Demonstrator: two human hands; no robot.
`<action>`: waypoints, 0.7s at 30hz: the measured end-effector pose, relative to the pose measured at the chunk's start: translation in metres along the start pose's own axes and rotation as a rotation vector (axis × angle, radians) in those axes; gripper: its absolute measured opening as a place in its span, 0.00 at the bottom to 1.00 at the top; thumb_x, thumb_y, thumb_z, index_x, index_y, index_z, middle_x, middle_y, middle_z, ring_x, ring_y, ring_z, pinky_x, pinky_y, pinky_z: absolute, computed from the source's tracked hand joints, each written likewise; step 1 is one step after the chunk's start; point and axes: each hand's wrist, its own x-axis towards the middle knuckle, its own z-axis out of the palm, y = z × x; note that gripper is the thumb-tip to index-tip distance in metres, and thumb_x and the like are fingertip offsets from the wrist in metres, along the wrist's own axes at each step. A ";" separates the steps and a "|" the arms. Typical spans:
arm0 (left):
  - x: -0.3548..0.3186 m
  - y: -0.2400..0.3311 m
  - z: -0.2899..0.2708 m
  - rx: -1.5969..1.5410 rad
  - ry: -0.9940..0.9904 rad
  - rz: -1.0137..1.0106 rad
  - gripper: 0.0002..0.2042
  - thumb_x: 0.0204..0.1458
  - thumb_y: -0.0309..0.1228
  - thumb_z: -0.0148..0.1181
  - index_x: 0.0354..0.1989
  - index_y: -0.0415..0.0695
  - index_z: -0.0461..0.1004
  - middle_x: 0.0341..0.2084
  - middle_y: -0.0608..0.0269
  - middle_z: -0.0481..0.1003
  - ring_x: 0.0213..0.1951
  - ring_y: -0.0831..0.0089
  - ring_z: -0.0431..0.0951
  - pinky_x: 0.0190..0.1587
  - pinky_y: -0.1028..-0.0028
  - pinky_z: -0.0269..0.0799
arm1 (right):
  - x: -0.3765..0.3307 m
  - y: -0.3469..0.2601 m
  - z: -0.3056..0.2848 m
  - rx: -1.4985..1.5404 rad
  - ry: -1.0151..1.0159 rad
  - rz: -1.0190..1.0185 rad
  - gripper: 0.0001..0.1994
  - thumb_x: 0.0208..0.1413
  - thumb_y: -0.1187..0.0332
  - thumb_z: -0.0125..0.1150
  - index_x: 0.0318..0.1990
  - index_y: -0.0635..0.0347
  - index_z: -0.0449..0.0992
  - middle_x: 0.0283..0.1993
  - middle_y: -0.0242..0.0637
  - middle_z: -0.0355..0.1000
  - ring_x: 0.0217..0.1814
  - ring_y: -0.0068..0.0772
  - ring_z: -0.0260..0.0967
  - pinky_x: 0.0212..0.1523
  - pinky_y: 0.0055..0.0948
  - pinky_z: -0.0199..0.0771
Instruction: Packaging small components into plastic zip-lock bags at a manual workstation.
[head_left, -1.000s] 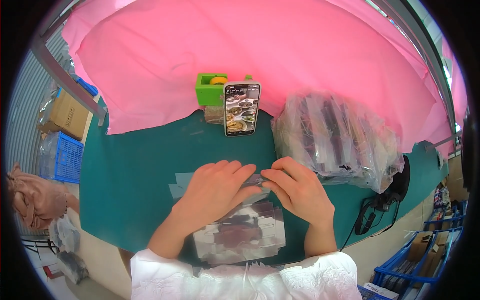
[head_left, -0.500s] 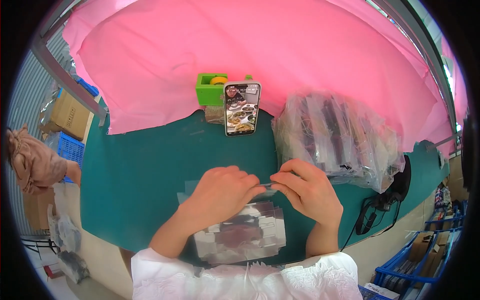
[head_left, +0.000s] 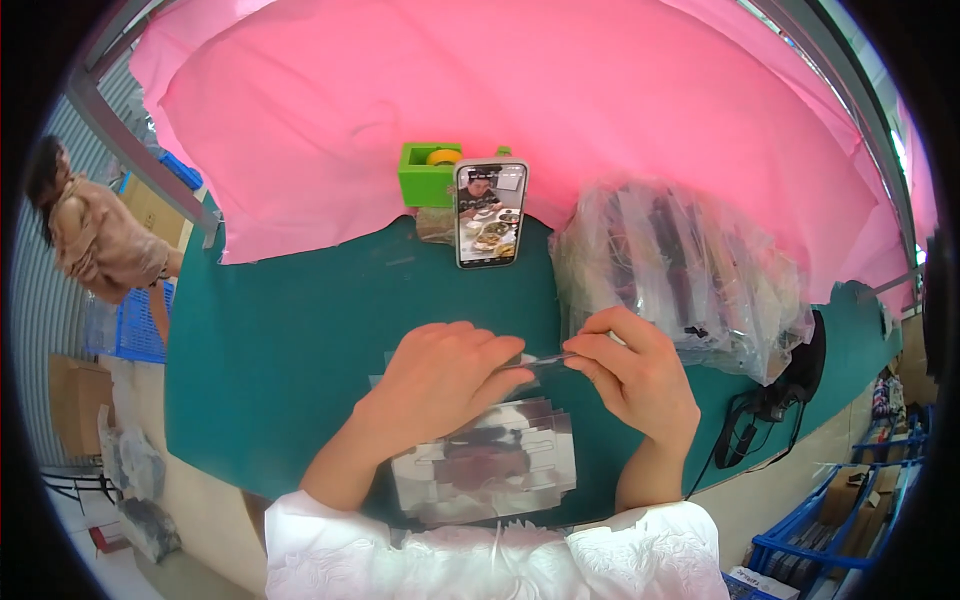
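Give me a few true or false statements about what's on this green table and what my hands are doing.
1. Both hands pinch a thin clear plastic sleeve between them. True.
2. The upright smartphone has a dark screen. False: it is lit, showing a picture.
3. A green tape dispenser stands behind the phone, to its left. True.
4. The big clear bag of dark packets lies left of the left hand. False: it lies beyond the right hand.
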 end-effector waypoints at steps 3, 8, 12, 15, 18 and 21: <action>-0.002 0.001 -0.003 -0.010 0.051 -0.024 0.13 0.55 0.42 0.60 0.38 0.45 0.80 0.23 0.63 0.77 0.29 0.63 0.76 0.32 0.66 0.71 | 0.000 -0.001 0.003 0.034 -0.014 0.004 0.08 0.47 0.73 0.70 0.35 0.60 0.80 0.36 0.37 0.71 0.31 0.37 0.71 0.30 0.32 0.72; -0.004 -0.001 -0.002 0.079 -0.104 0.001 0.14 0.55 0.43 0.61 0.39 0.45 0.80 0.22 0.64 0.76 0.29 0.63 0.76 0.32 0.66 0.70 | 0.003 -0.001 0.004 0.044 -0.008 -0.033 0.08 0.46 0.73 0.70 0.35 0.61 0.80 0.35 0.37 0.71 0.31 0.37 0.71 0.30 0.32 0.72; -0.003 -0.001 -0.002 -0.027 0.102 0.006 0.12 0.56 0.42 0.60 0.35 0.45 0.80 0.21 0.64 0.76 0.27 0.63 0.75 0.32 0.65 0.70 | -0.003 0.003 -0.003 0.006 0.040 -0.002 0.08 0.46 0.73 0.70 0.35 0.61 0.79 0.35 0.37 0.71 0.31 0.37 0.71 0.30 0.32 0.72; -0.006 -0.003 -0.004 0.004 0.080 -0.006 0.12 0.56 0.42 0.60 0.34 0.45 0.80 0.21 0.64 0.76 0.27 0.63 0.74 0.32 0.65 0.70 | -0.005 0.004 -0.008 0.018 0.017 0.030 0.08 0.46 0.74 0.70 0.35 0.62 0.79 0.35 0.37 0.71 0.31 0.37 0.71 0.30 0.31 0.71; -0.008 -0.004 -0.006 0.079 -0.020 0.002 0.13 0.55 0.42 0.61 0.35 0.45 0.80 0.21 0.64 0.76 0.27 0.64 0.75 0.32 0.65 0.70 | -0.001 0.004 -0.005 0.028 0.020 -0.002 0.08 0.46 0.74 0.70 0.35 0.62 0.79 0.35 0.37 0.71 0.31 0.36 0.71 0.29 0.31 0.71; -0.004 -0.005 -0.004 0.084 -0.004 0.001 0.14 0.55 0.43 0.61 0.37 0.45 0.80 0.21 0.64 0.75 0.28 0.64 0.75 0.32 0.65 0.70 | -0.004 0.005 -0.008 0.025 0.029 0.020 0.08 0.47 0.74 0.70 0.35 0.62 0.79 0.35 0.37 0.71 0.30 0.37 0.71 0.29 0.31 0.70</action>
